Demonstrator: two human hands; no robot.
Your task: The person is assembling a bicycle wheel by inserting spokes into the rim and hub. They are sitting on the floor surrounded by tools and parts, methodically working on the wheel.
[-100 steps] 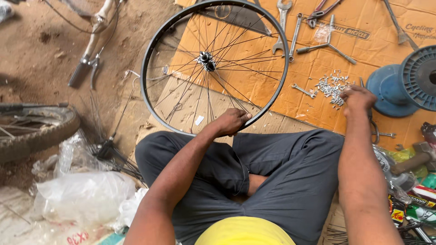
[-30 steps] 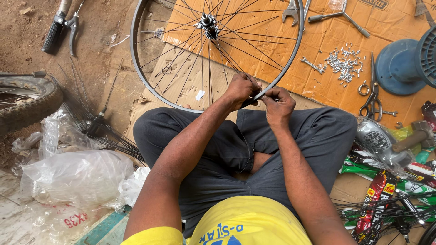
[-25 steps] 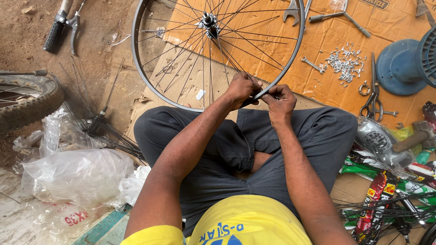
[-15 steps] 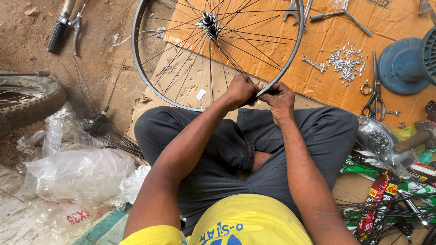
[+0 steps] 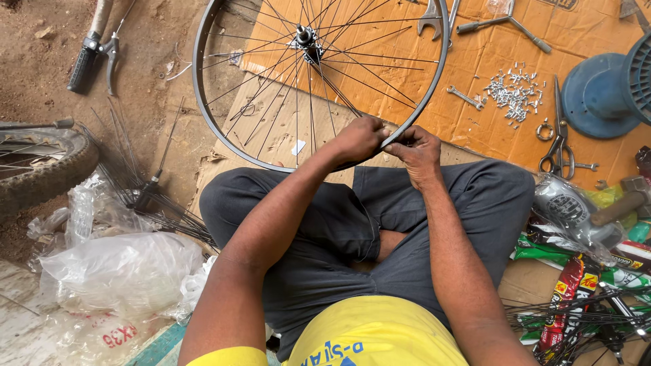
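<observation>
Nearest, a yellow shirt and dark grey trousers, legs crossed on the ground; two bare forearms reaching forward over the knees. Left hand closed over the near edge of the wheel rim, fingers curled round it where the spokes meet the metal; right hand just beside, touching the same stretch of rim, fingertips pinched together on something too small to make out. Bicycle wheel lying tilted ahead of the knees, near edge in the hands, far edge out of view at the top; hub near the upper middle, thin spokes fanning out from it.

To the left, crumpled clear plastic bags by the knee; beyond them a bundle of loose spokes on the dirt; a tyred wheel at the left edge; farther off, a handlebar grip with brake lever.

To the right, bright wrappers and a hammer near the thigh; scissors farther on; under the wheel, orange cardboard with a heap of small metal nipples, a little spanner, a larger spanner and a cross-shaped wrench beyond; a blue round stand at the far right.
</observation>
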